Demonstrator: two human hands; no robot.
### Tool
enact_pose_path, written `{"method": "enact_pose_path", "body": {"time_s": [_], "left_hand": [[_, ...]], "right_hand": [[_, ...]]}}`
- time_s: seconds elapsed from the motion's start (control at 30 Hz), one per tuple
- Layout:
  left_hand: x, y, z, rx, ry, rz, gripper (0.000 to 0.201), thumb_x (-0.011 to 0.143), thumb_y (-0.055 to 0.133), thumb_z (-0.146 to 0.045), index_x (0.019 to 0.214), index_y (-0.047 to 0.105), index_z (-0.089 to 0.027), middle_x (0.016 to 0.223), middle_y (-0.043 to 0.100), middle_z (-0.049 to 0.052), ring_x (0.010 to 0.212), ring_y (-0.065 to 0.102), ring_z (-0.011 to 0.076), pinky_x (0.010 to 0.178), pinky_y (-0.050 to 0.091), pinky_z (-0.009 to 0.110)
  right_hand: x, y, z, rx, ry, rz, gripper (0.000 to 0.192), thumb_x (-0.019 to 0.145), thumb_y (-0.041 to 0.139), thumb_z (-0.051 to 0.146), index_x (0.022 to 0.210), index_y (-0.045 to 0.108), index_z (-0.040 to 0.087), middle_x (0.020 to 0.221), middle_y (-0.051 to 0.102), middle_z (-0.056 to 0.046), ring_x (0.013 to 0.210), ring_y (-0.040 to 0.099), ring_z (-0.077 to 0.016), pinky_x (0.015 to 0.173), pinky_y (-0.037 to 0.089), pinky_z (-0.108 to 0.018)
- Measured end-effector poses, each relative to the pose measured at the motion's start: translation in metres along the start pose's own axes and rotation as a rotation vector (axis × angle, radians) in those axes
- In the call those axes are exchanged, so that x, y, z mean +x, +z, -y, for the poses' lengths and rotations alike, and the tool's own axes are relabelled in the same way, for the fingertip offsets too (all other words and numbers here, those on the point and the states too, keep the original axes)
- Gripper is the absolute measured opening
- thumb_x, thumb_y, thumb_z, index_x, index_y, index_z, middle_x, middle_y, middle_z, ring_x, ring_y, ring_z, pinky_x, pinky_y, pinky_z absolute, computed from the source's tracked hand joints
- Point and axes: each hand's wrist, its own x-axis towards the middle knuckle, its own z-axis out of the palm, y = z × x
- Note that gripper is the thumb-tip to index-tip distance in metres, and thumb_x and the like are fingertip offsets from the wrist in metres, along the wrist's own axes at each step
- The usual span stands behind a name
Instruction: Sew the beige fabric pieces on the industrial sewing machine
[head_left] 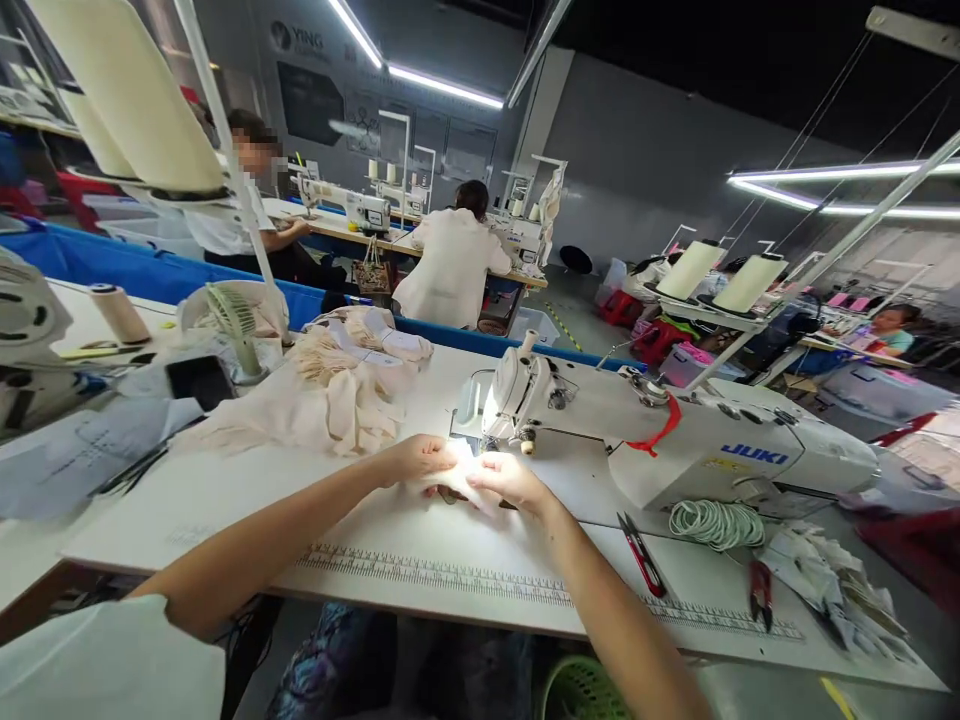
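Garment workshop, strip lights overhead, rows of machines, other people sewing at 11 and 12 o'clock in the background. White sewing table [225, 500] with a printed ruler [450, 575] along its near edge. JUKI sewing machine [675, 440] at 2 o'clock, its needle lamp lit. Left hand [420, 458] and right hand [506, 478] meet right under the needle head, fingers curled down and pinching a small pale fabric piece [459, 482]; glare washes out the exact grip, so how tightly they hold it I cannot tell. Fabric piece sits flat on the bed at the presser foot, centre of view. Pile of beige fabric [337, 390] at 10 o'clock of the hands, small desk fan [232, 320] beyond it. Red thread snips [641, 555] and a coil of white elastic cord [716, 522] at 3 o'clock. Judgement: keep the edge flat and square to the foot, fingertips clear of the needle, feed evenly with both hands.
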Motion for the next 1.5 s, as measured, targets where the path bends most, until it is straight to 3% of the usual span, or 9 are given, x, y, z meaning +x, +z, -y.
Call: {"method": "enact_pose_path", "body": {"time_s": [0.13,0.27,0.53,0.73,1.17,1.4,1.5], "left_hand": [[0.01,-0.01,0.006,0.041,0.029,-0.042,0.049,0.075,0.068,-0.064,0.073,0.051,-0.018,0.053,0.057,0.002,0.045,0.048,0.0136,0.044,0.032,0.025],[0.012,-0.01,0.007,0.096,0.037,-0.008,0.048,0.079,0.062,-0.065,0.068,0.048,-0.02,0.048,0.054,0.001,0.041,0.044,0.0134,0.042,0.025,0.026],[0.01,-0.007,0.002,0.135,-0.028,-0.03,0.05,0.079,0.056,-0.068,0.069,0.046,-0.02,0.045,0.049,-0.003,0.042,0.041,0.0115,0.043,0.025,0.024],[0.01,-0.006,0.001,0.146,-0.031,-0.039,0.047,0.079,0.055,-0.066,0.072,0.049,-0.019,0.047,0.05,-0.003,0.042,0.041,0.0115,0.042,0.025,0.023],[0.005,-0.003,-0.002,0.119,-0.042,-0.064,0.042,0.073,0.061,-0.057,0.082,0.052,-0.018,0.051,0.048,-0.005,0.043,0.039,0.0104,0.042,0.024,0.023],[0.004,-0.001,-0.002,0.139,-0.029,-0.083,0.043,0.073,0.06,-0.06,0.08,0.05,-0.019,0.051,0.051,-0.004,0.044,0.043,0.0124,0.043,0.027,0.023],[-0.001,-0.002,-0.003,0.202,-0.028,-0.155,0.045,0.071,0.06,-0.06,0.088,0.052,-0.018,0.058,0.056,-0.003,0.05,0.049,0.0152,0.046,0.029,0.025]], "right_hand": [[0.004,-0.004,-0.007,0.159,0.12,0.069,0.045,0.06,0.082,0.055,0.082,0.064,0.021,0.073,0.07,-0.005,0.061,0.066,-0.0212,0.057,0.054,-0.036],[0.005,-0.007,-0.013,0.261,0.192,0.094,0.049,0.061,0.085,0.053,0.091,0.066,0.02,0.077,0.073,-0.006,0.063,0.068,-0.0222,0.06,0.054,-0.035],[0.002,-0.005,-0.01,0.281,0.188,0.104,0.042,0.068,0.081,0.048,0.093,0.065,0.019,0.076,0.073,-0.005,0.067,0.07,-0.024,0.065,0.055,-0.038],[0.002,-0.001,-0.01,0.221,0.168,0.061,0.039,0.069,0.079,0.05,0.088,0.065,0.019,0.068,0.07,-0.004,0.063,0.067,-0.0222,0.06,0.053,-0.036],[0.001,0.005,-0.006,0.242,0.206,0.008,0.049,0.065,0.082,0.054,0.09,0.065,0.016,0.073,0.071,-0.007,0.058,0.065,-0.0189,0.055,0.051,-0.031],[0.003,0.017,-0.015,0.076,0.158,-0.199,0.03,0.075,0.067,0.05,0.078,0.059,0.021,0.063,0.061,-0.002,0.05,0.053,-0.015,0.05,0.046,-0.031],[-0.001,0.018,-0.012,-0.056,0.12,-0.246,0.023,0.078,0.062,0.045,0.075,0.058,0.022,0.056,0.056,0.001,0.048,0.048,-0.0143,0.048,0.04,-0.028]]}}
